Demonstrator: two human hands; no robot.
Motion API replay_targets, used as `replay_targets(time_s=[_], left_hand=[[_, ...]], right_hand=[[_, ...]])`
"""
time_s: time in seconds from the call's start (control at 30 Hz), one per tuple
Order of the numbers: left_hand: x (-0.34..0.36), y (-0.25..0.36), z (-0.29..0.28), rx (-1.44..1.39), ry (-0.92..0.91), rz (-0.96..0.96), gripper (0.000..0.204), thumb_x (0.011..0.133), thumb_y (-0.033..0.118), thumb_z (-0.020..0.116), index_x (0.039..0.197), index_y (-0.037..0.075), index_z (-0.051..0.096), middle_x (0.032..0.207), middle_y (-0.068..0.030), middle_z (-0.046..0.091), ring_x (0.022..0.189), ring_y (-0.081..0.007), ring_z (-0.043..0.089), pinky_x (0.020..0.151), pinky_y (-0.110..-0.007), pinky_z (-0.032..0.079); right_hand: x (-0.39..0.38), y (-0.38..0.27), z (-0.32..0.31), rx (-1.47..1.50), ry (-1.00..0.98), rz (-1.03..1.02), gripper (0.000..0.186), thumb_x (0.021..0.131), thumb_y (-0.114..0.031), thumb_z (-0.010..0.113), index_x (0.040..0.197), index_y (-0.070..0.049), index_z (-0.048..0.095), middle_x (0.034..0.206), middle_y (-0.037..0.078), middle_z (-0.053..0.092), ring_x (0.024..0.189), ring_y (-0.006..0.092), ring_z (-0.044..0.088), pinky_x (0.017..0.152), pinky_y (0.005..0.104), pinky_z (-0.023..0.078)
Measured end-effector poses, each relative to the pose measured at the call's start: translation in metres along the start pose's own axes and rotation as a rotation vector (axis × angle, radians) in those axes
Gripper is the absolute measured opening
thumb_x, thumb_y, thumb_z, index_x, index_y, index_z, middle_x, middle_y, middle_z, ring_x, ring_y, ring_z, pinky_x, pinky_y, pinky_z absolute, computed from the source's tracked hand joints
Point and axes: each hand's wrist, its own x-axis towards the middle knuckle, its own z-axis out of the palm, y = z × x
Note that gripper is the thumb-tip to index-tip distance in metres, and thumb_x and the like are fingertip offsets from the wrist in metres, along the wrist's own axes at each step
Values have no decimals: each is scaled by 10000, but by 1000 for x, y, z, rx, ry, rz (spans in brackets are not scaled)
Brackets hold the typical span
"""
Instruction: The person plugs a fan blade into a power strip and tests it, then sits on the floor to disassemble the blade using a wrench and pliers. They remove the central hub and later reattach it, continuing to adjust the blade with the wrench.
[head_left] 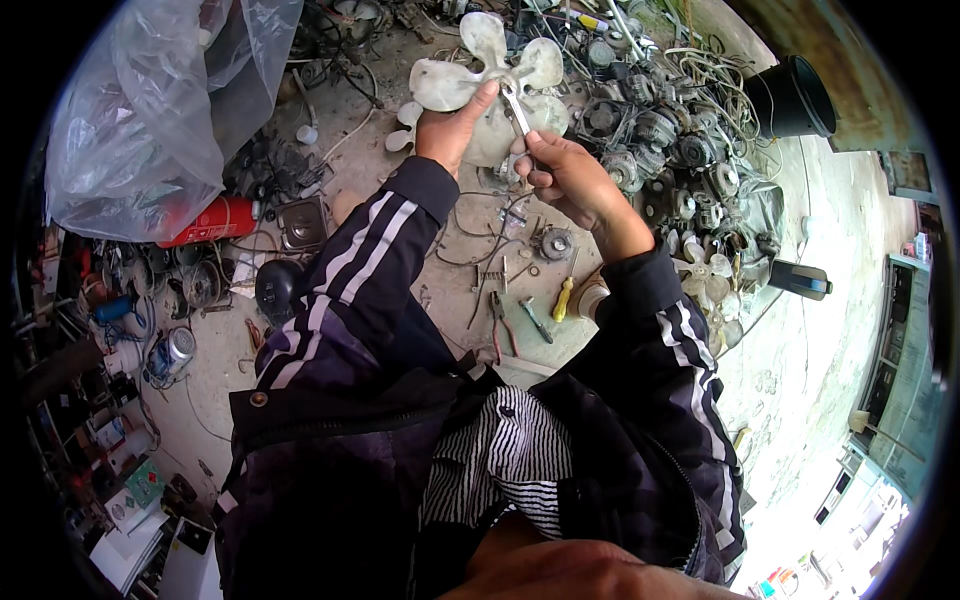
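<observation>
A dirty white fan blade (440,87) with several rounded petals is held out at the top middle. My left hand (446,135) is closed on its near left side, the thumb pressed by the hub; its other fingers are hidden behind. A metal wrench (516,110) has its head at the hub. Its lower end is in my right hand (575,180), whose fingers are curled round it. Below my hands, on the floor, lie pliers with red handles (496,330), a yellow-handled screwdriver (563,298) and a small tool with a teal handle (537,320).
Small motors and cables are heaped in a pile (655,130) at the right, near a black bucket (795,97). A clear plastic bag (140,130) hangs at the upper left above a red cylinder (212,220). A round metal part (554,244) lies on the floor.
</observation>
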Motion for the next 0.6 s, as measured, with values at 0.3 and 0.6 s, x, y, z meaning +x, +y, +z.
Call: replay_targets(time_s=[0.3, 0.6], left_hand=[[-1, 3, -1, 34, -32, 27, 470, 768, 333, 770, 1073, 13, 612, 1030, -45, 632, 925, -144, 572, 816, -289, 452], [-2, 5, -3, 73, -38, 25, 445, 784, 337, 752, 1063, 18, 620, 1031, -43, 632, 924, -141, 569, 812, -284, 450]], right_hand=[[0, 0, -1, -158, 58, -28, 254, 980, -276, 462, 922, -57, 578, 688, -16, 574, 548, 33, 445, 456, 170, 303], [9, 6, -13, -177, 69, -86, 293, 970, -291, 486, 871, -42, 606, 643, -35, 523, 501, 34, 386, 450, 189, 276]])
